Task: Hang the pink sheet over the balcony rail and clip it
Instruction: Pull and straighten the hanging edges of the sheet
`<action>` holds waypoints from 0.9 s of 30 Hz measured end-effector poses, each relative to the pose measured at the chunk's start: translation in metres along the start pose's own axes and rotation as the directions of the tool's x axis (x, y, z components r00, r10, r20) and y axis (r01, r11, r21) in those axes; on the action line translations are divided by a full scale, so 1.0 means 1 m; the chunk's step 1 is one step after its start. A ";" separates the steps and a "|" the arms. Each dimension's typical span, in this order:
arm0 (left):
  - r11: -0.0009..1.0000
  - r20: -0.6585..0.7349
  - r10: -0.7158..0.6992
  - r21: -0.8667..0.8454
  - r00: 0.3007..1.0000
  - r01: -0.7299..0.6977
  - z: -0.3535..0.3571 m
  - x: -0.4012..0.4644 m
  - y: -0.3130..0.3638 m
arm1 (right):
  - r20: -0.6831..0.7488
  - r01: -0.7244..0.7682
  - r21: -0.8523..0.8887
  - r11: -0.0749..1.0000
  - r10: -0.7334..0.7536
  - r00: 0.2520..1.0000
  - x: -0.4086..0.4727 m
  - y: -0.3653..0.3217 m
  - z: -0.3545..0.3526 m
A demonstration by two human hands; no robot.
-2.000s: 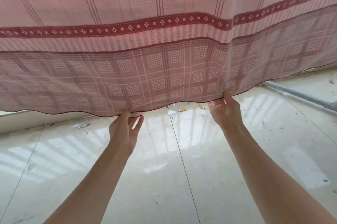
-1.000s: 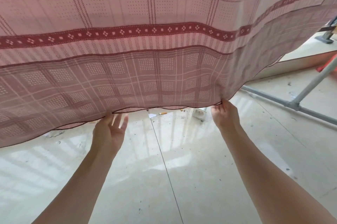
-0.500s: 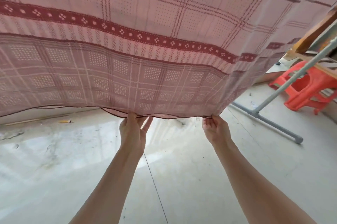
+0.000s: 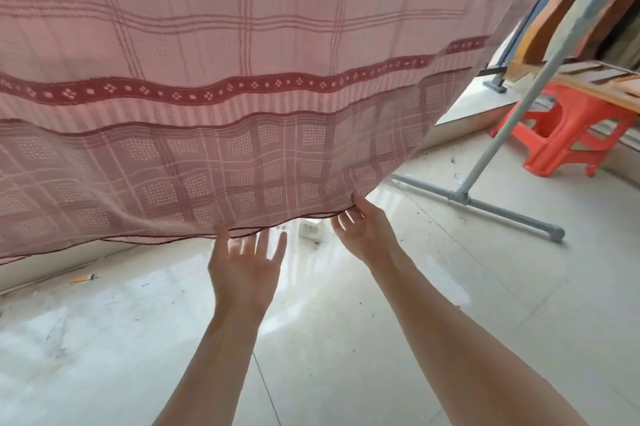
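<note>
The pink sheet point(image 4: 242, 79), checked with a dark red patterned band, hangs down from above and fills the upper part of the head view. Its lower hem runs just above both hands. My left hand point(image 4: 246, 266) is below the hem with fingers spread and straight; only its thumb tip reaches the hem. My right hand point(image 4: 363, 231) is at the hem near the sheet's lower right part, fingers loose, thumb tip touching the edge. What the sheet hangs from lies outside the view, and no clips are visible.
A grey metal pole stand point(image 4: 485, 162) slants up at the right, its foot bar lying on the pale tiled floor point(image 4: 346, 356). An orange plastic stool point(image 4: 568, 134) stands behind it under wooden boards point(image 4: 568, 9). Small litter point(image 4: 81, 279) lies on the floor at left.
Both hands have let go of the hem they were pinching and now have their fingers spread. The view has swung to the right, bringing more of the pole stand and the stool into sight.
</note>
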State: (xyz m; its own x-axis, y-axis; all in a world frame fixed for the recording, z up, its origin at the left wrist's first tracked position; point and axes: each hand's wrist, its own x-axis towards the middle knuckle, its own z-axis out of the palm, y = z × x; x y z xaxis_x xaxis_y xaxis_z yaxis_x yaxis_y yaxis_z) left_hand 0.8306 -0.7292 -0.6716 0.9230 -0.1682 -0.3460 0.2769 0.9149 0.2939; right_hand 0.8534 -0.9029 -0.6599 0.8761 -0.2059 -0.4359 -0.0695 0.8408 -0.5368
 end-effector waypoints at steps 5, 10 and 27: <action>0.953 -0.105 0.015 0.301 0.994 0.017 0.035 0.024 -0.088 | 0.122 -0.103 -0.194 0.976 0.129 0.984 0.017 -0.030 -0.023; 0.943 -0.128 0.131 0.321 0.983 -0.084 0.067 0.039 -0.133 | 0.248 -0.194 -0.024 0.981 0.194 0.949 0.039 -0.077 -0.031; 0.823 -0.407 0.568 0.275 0.715 -0.496 0.074 0.060 -0.150 | 0.342 -0.141 0.070 0.987 0.109 0.933 0.148 -0.233 -0.081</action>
State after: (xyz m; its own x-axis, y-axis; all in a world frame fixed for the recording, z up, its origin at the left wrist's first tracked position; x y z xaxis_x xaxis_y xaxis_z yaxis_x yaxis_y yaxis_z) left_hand 0.8648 -0.9038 -0.6702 0.7086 0.5486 -0.4438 -0.1568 0.7356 0.6590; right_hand 0.9609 -1.1693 -0.6578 0.9733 0.0713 -0.2181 -0.1592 0.8944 -0.4180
